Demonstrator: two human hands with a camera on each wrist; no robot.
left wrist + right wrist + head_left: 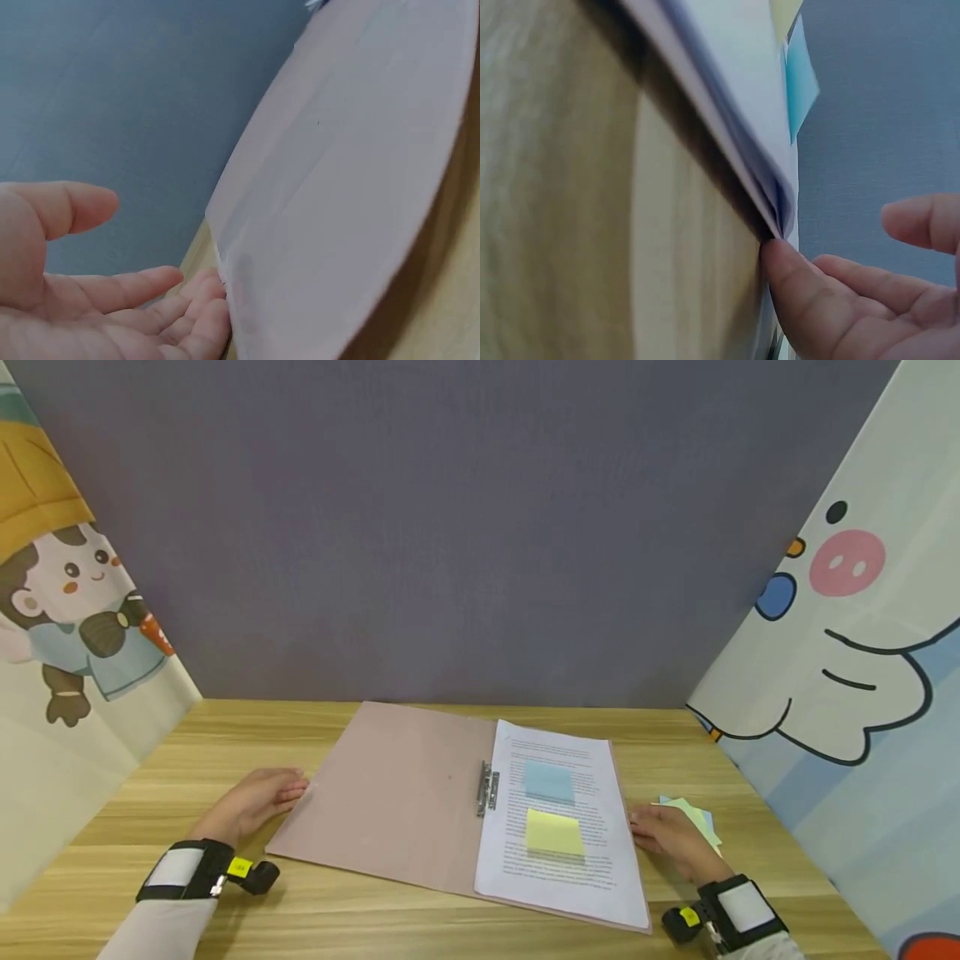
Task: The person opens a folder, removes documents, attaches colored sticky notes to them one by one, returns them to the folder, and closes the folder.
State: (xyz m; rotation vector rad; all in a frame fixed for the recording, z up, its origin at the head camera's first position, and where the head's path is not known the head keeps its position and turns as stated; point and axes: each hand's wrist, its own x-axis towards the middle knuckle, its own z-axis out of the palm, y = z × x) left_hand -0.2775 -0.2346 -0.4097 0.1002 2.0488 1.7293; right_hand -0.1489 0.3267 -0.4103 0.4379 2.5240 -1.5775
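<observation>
A pinkish file folder [405,793] lies spread out on the table, with a metal clip [486,789] near its spine. On its right side is a stack of printed paper [555,881] bearing a blue sticky note [549,782] and a yellow sticky note [553,833]. My left hand [251,802] touches the folder's left edge with its fingertips, and its thumb stands apart in the left wrist view. At the folder's right edge, my right hand [678,839] touches with its fingertips; the thumb is off the papers in the right wrist view.
Several loose sticky notes [701,818] in green and blue lie beside and partly behind the right hand. A dark grey panel [465,543] rises at the table's back edge. Cartoon-printed sheets [840,677] flank the wooden table [360,918] on both sides.
</observation>
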